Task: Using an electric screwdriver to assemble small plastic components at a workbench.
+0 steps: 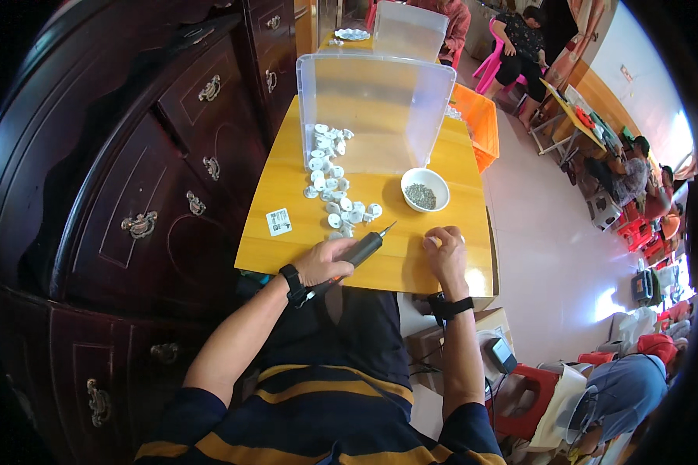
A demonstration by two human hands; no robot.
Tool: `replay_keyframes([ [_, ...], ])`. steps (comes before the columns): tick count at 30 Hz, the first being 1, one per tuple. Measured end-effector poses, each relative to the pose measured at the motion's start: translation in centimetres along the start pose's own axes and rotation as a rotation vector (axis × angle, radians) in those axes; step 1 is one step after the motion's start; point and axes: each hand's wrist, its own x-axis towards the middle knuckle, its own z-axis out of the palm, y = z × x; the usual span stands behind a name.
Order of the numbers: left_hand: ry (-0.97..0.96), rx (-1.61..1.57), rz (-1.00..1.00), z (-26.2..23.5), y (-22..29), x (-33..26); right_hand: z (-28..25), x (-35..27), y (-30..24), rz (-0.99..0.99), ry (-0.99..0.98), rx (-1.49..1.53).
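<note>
head cam | looks down, close | yellow table (pixel 287 186), fisheye

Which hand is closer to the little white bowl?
Right. The right hand rests on the table just below the white bowl. The left hand, holding a dark electric screwdriver, sits farther off, below and to the bowl's left.

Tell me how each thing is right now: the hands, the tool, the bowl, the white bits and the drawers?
Left hand: closed around the screwdriver.
Screwdriver: held, tilted, tip just above the table.
Right hand: curled on the table; anything inside is hidden.
Bowl: upright, holding small grey bits.
White parts: loose in a pile.
Drawers: shut.
</note>
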Motion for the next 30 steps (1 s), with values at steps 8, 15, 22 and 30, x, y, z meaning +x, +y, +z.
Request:
replay_keyframes([
  [8, 0.007, 0.029, 0.015, -0.5, -0.7, 0.2, -4.4, 3.6, -0.2, 0.034, 0.047, -0.175],
  [15, 0.012, 0.012, -0.007, 0.0, 0.1, 0.1, -1.2, 10.3, -1.8, -0.113, -0.075, -0.246],
  [22, 0.039, 0.019, -0.001, 0.0, -0.6, 0.1, 2.8, 13.6, -0.1, -0.045, -0.343, -0.441],
  [30, 0.043, 0.043, -0.020, 0.0, -0.1, 0.0, 3.3, 13.7, -0.3, -0.022, -0.363, -0.479],
])
